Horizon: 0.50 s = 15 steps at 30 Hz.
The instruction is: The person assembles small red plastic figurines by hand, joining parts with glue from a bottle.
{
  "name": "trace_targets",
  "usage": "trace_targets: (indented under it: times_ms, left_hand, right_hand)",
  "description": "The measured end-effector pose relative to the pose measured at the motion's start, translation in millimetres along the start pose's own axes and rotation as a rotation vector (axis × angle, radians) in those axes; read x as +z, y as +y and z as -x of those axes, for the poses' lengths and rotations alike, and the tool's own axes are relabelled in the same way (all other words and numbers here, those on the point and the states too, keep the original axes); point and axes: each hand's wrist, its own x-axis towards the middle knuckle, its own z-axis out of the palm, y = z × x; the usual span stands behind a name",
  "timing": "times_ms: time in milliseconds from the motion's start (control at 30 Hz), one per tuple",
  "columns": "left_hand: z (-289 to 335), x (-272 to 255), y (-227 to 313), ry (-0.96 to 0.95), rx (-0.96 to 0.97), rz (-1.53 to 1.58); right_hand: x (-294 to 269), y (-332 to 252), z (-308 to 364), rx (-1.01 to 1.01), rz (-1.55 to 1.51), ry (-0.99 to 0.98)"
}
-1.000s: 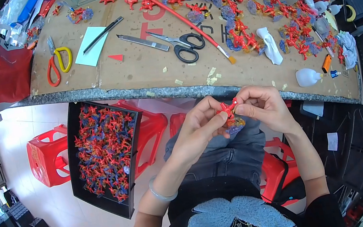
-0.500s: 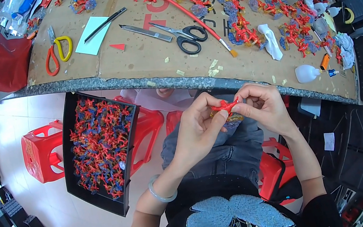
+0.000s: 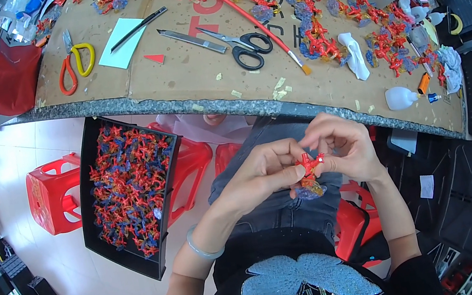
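Observation:
Over my lap, at the table's edge, I hold a small red plastic figurine [image 3: 309,166] with a see-through amber and bluish-purple lower part. My left hand [image 3: 268,170] is closed on it, the thumb pressed along its left side. From the right, my right hand [image 3: 347,150] pinches a red limb between thumb and fingers. My fingers hide part of the figurine. To the left, a black tray [image 3: 85,205] is filled with many similar figurines [image 3: 130,191].
On the cardboard-covered table [image 3: 175,88] lie black-handled scissors [image 3: 247,47], yellow-and-red-handled scissors [image 3: 73,65], a red paintbrush [image 3: 258,23], a cutter blade [image 3: 192,40] and a white bottle [image 3: 401,97]. More figurines pile along the back and right. A red stool [image 3: 49,196] stands left.
My hands have come slightly lower, nearer my body. The figurine has turned from lying sideways to more upright, its clear lower part now pointing toward me. My right fingers have lifted and shifted.

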Motion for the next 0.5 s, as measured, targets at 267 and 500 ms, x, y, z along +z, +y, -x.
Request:
trace_targets:
  times_ms: [267, 500]
  left_hand:
    - [-4, 4, -8, 0.096, 0.051, -0.045]
    - [-7, -3, -9, 0.12, 0.085, -0.129]
  right_hand:
    - [11, 10, 0, 0.038, -0.13, -0.06]
    - [14, 9, 0, 0.07, -0.322, -0.038]
